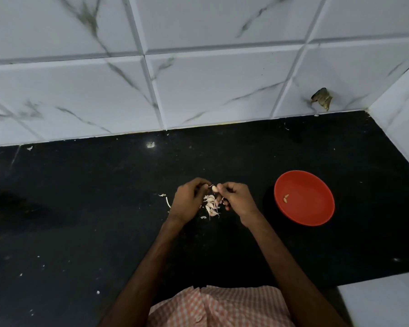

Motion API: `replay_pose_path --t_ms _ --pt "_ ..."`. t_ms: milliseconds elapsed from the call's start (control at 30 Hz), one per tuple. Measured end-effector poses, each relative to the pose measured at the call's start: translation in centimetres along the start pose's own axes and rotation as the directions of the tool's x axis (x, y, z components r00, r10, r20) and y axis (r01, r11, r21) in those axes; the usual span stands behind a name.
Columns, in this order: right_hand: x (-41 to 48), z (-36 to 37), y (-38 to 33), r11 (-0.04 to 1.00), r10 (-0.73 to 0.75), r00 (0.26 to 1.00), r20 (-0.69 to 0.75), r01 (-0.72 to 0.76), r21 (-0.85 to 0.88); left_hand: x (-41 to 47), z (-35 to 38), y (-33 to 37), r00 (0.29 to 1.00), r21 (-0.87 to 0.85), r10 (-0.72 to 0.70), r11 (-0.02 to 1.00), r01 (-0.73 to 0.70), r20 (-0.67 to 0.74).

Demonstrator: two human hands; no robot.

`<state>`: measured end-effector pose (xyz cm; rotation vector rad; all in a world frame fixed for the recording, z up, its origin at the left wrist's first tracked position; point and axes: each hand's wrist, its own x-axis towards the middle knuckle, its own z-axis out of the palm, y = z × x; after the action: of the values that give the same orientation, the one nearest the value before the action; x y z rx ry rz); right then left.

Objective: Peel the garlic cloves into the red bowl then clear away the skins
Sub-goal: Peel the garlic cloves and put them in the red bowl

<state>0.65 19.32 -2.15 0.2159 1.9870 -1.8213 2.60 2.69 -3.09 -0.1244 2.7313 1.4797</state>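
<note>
My left hand [189, 199] and my right hand [237, 198] meet over the black counter, and both pinch one garlic clove [214, 189] between their fingertips. Below the hands lies a small pile of unpeeled cloves and loose skins [211, 207] on the counter. The red bowl [316, 208] stands to the right of my right hand, apart from it, with two peeled cloves [285, 198] inside near its left wall.
Bits of skin [167, 201] lie left of my left hand, and small white flecks dot the black counter [80, 197]. A white marbled tile wall [198, 79] runs along the back and right side. A white surface [383, 300] adjoins the counter at the front right.
</note>
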Motion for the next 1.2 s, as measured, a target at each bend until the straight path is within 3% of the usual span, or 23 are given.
replay_pose_path --t_ms 167,367,533,733,867,1067,1200 --pt "0.3 0.1 0.0 0.945 -0.169 0.981 -0.091 0.135 -0.298 -0.1 0.1 1.1 1.0 -0.105 0.01 0.994 -0.009 0.003" --pt "0.2 -0.5 -0.6 0.83 -0.329 0.944 -0.001 0.289 -0.476 -0.2 -0.6 1.9 0.992 -0.139 -0.057 0.988 0.072 0.113" --pt "0.2 -0.5 -0.8 0.731 -0.421 0.905 0.065 0.38 -0.567 -0.2 0.0 2.1 0.986 -0.211 -0.133 0.966 0.151 0.1" --pt "0.3 -0.4 -0.8 0.755 -0.478 0.878 0.007 0.415 -0.508 -0.3 1.2 2.3 0.973 -0.368 -0.229 0.902 0.225 0.034" --pt "0.1 0.0 -0.8 0.837 -0.448 0.891 -0.071 0.391 -0.383 -0.6 1.5 3.0 0.968 -0.464 -0.251 0.856 0.226 0.01" --pt "0.1 -0.1 -0.9 0.936 -0.34 0.933 -0.115 0.324 -0.138 -0.6 0.9 2.8 0.972 -0.498 -0.23 0.837 0.227 0.057" --pt "0.2 -0.1 -0.9 0.952 -0.305 0.944 -0.129 0.297 -0.079 -0.6 0.5 3.1 0.978 -0.489 -0.2 0.848 0.204 0.062"
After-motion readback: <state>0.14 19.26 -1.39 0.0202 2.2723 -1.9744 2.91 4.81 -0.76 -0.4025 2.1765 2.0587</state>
